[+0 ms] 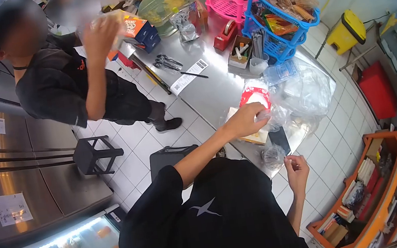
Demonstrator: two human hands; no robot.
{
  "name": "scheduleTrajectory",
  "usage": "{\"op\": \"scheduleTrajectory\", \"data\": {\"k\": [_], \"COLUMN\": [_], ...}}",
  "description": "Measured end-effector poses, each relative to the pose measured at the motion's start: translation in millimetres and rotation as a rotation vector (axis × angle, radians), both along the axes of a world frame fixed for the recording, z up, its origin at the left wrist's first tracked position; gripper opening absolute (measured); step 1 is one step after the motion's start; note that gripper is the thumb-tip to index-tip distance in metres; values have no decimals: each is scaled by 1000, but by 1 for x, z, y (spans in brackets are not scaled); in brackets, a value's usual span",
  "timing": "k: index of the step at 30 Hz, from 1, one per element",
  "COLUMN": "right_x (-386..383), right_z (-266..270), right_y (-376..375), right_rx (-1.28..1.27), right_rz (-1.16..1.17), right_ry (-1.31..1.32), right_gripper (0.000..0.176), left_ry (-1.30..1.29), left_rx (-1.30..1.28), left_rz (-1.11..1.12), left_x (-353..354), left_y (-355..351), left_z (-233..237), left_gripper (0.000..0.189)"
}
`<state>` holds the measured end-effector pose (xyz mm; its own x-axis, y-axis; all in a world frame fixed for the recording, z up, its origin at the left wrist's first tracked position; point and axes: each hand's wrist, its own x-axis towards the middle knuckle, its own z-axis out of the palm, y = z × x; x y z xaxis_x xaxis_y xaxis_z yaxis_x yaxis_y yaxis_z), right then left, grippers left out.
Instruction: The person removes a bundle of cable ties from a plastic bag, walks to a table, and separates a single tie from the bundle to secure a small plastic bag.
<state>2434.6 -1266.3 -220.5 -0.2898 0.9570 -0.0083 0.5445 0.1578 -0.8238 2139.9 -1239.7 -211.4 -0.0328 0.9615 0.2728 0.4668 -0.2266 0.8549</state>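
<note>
Head view. Steel worktable (219, 90) in a white-tiled room; another person (59, 83) stands across the floor, L of the wearer; yellow bin (347, 36) & orange shelf unit (386, 144) to the R.

Hands: L hand (246, 119) reaches over the tabletop, fingers bent inward, partly closed, at the edge of clear film, next to a red-and-white packet (255, 92); can't tell if film is gripped. R hand (297, 173) is lower, off the table edge, thumb & index drawn nearly tog., other fingers curled; can't tell whether anything thin is pinched there.

Clear plastic bundle (272, 156): on the tabletop near the wearer's edge, just beside the R fingertips & next to a dark flat item (279, 141). Contents n/c. A larger heap of clear bags (309, 92) lies beyond, w/ a blue basket (281, 24) past it.

Handling (judged): bundle prob. light, soft, crinkly; film prob. slick, apt to cling or slide on steel & to tear if yanked. Best hold: gathered folds btwn thumb & index, w/ the other hand cupped round the body, w/o squeezing.
</note>
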Motion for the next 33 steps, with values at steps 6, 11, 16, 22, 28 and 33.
{"op": "scheduleTrajectory", "data": {"k": [6,11,16,22,28,33], "right_x": [3,-7,-16,-23,-17,-25], "right_z": [-22,-34,-49,-54,-59,-54], "right_y": [1,2,13,27,25,20], "right_rx": [-248,-153,-94,-66,-104,58], "right_rz": [-55,-61,-39,139,20,43], "right_ry": [198,193,223,226,350,441], "right_gripper": [8,10,10,7,8,4], "left_ry": [-49,133,-272,26,330,303], "left_rx": [-98,73,-193,33,-344,-574], "left_rz": [36,180,64,239,121,-195], "left_x": [2,3,6,1,-24,-35], "left_y": [-2,-19,-31,-25,-46,-54], "left_z": [9,15,20,-6,4,-2], "left_gripper": [21,19,22,20,28,25]}}
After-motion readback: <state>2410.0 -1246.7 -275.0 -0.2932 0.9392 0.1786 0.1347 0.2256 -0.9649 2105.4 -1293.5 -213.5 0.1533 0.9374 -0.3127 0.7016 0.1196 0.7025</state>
